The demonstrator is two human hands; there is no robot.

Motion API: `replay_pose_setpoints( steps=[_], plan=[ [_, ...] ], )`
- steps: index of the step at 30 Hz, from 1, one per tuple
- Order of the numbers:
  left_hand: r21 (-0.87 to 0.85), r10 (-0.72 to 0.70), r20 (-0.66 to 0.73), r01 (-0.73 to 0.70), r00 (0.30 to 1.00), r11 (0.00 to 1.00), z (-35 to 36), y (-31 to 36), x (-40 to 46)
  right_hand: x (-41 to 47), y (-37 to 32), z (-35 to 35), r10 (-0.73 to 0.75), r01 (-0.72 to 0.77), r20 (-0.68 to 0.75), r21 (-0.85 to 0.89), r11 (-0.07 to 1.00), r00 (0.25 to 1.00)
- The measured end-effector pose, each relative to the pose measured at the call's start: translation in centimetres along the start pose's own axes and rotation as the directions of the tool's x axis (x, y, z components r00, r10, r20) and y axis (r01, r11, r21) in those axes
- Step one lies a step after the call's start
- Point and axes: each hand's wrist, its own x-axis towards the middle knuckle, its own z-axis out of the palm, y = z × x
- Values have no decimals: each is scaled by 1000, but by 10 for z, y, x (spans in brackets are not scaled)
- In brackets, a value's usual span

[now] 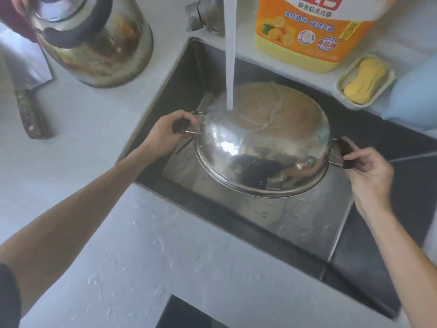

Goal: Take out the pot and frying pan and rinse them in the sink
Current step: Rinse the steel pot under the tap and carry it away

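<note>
Fingers of left hand [165, 131] curl round one black handle, right hand [369, 171] pinches the other. Pot [262, 143] held upside down over sink [189, 67], base up, rim tilted toward the viewer, handle axis running left-right. Water stream [229, 55] hits the base. Outside rinse underway; frying pan probably that handle behind, unclear, still to do.

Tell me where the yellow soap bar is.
In the head view, the yellow soap bar lies in its soap dish, right of the sink, just below the orange detergent bottle.
</note>
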Motion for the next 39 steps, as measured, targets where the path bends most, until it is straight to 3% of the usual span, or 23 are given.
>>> replay_pose_setpoints(
  steps=[3, 5, 7, 11, 14, 16, 18, 20, 22, 27, 31, 35, 39],
  plan=[
    [-234, -17, 59, 31, 998, 972, -16, 4, -5, -6, 5, 2, 69, -68, 37, -38, 997, 997],
    [-426, -64, 101, 102, 993, 899, -25, 7, -7, -12, 12, 9, 91, -89, 56, -35, 995, 994],
    [-510, -83, 117, 131, 990, 850, -29, 11, -7, -16, 24, 15, 104, -103, 44, -24, 994, 994],
    [-303, -81, -42, 65, 996, 951, -30, 19, -12, -18, 42, 24, 192, -198, 106, 46, 979, 976],
    [-226, -43, -127, 13, 991, 974, -36, 33, -14, -23, 57, 33, 323, -297, 168, -165, 941, 931],
    [-203, -20, -177, -16, 984, 979, -42, 45, -13, -26, 64, 40, 427, -384, 275, -199, 902, 861],
    [-151, -14, -210, -18, 978, 988, -46, 57, -11, -27, 64, 49, 573, -598, 354, -45, 800, 739],
    [-113, -47, -239, 21, 970, 993, -48, 66, -11, -23, 63, 58, 690, -756, 342, 105, 646, 638],
    [-98, -93, -254, 70, 963, 993, -50, 70, -12, -18, 63, 66, 728, -790, 332, 100, 605, 600],
    [-110, -162, -238, 138, 958, 984, -49, 53, -29, 9, 53, 63, 621, -591, 176, -193, 783, 764],
    [-107, -158, -108, 147, 982, 983, -44, 22, -48, 31, 20, 45, 469, -428, 180, -226, 875, 864],
    [-87, -144, 52, 148, 988, 985, -30, 5, -57, 39, -9, 27, 324, -246, 244, -301, 921, 914],
    [-106, -125, 108, 136, 986, 985, -19, 5, -54, 33, -19, 16, 214, -135, 190, -363, 922, 958]
  ],
)
